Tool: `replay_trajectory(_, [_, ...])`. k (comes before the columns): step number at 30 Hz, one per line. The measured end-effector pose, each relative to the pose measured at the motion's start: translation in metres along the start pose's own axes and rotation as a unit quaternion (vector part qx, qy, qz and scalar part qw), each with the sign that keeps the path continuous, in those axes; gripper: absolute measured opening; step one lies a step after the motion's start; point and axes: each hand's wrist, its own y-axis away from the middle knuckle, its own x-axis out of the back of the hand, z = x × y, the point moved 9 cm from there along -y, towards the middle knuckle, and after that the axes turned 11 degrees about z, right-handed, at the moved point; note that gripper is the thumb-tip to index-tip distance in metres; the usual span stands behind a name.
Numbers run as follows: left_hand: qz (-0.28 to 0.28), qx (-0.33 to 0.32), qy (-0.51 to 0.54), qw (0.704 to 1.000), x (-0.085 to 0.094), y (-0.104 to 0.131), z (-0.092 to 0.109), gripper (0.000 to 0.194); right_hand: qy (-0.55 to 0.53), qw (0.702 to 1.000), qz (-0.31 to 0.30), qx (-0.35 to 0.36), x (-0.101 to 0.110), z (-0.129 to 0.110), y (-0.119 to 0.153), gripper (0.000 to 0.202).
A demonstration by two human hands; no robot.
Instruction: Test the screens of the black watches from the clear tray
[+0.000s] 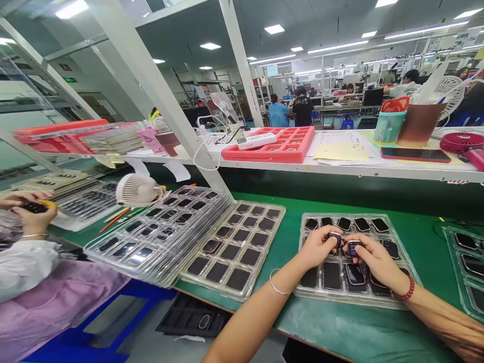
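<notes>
My left hand (319,245) is closed around a small dark smartwatch case (334,239), held above a clear plastic tray (401,298). Right beside it, my right hand (374,257) grips another smartwatch case (354,248) whose screen is lit with lines of text too small to read. Under my hands, the tray's pockets hold several watch cases, among them a silver-rimmed one (355,275) in the front row. Some pockets show only a dark lining. My hands and wrists hide part of the tray's middle and right.
To the left lie a mostly unfilled tray (247,295) and a tall stack of trays (189,242) with a white fan (136,189). Another tray (459,262) sits at right. A shelf above bears a red foam tray (306,151) and a phone (419,154). A co-worker's hands (36,212) are at far left.
</notes>
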Motion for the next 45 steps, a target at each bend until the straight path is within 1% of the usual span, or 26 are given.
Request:
replay_trajectory(6, [0.003,0.004,-0.008,1.000,0.0002,-0.0003,-0.0008,0.027,0.000,1.000,-0.008,-0.004,-0.0018,0.0012,0.0003,0.026])
replay_trajectory(13, [-0.004,-0.010,-0.006,1.000,-0.0018,0.0002,0.0008,0.026,0.006,1.000,-0.016,0.018,-0.0037,-0.0013,0.0001,0.025])
replay_trajectory(17, [0.001,-0.006,-0.017,1.000,-0.0005,-0.0003,0.0001,0.026,0.010,0.999,-0.023,0.025,-0.0054,-0.0008,0.0004,0.026])
replay_trajectory(25, [0.002,-0.002,-0.016,1.000,-0.0013,-0.0002,0.0017,0.026,0.037,0.998,-0.020,0.037,-0.0043,-0.0028,0.0010,0.028])
replay_trajectory(27, [0.015,-0.006,-0.023,1.000,0.0010,-0.0006,0.0027,0.030,0.045,0.998,-0.014,0.043,-0.0029,-0.0022,0.0007,0.030])
replay_trajectory(31, [0.041,-0.015,-0.045,0.998,0.0060,-0.0010,0.0040,0.046,0.059,0.996,0.019,0.063,0.0027,-0.0029,0.0002,0.038])
replay_trajectory(36, [0.039,-0.008,-0.020,0.999,0.0054,-0.0018,0.0042,0.038,0.056,0.997,0.013,0.053,0.0011,-0.0009,0.0007,0.036])
replay_trajectory(40, [0.049,0.000,-0.009,0.999,0.0069,-0.0031,0.0023,0.041,0.073,0.995,0.005,0.069,-0.0001,-0.0023,0.0016,0.040])
replay_trajectory(45, [0.049,-0.004,-0.020,0.999,0.0068,-0.0031,0.0002,0.036,0.063,0.995,-0.006,0.072,-0.0017,-0.0012,0.0017,0.039])
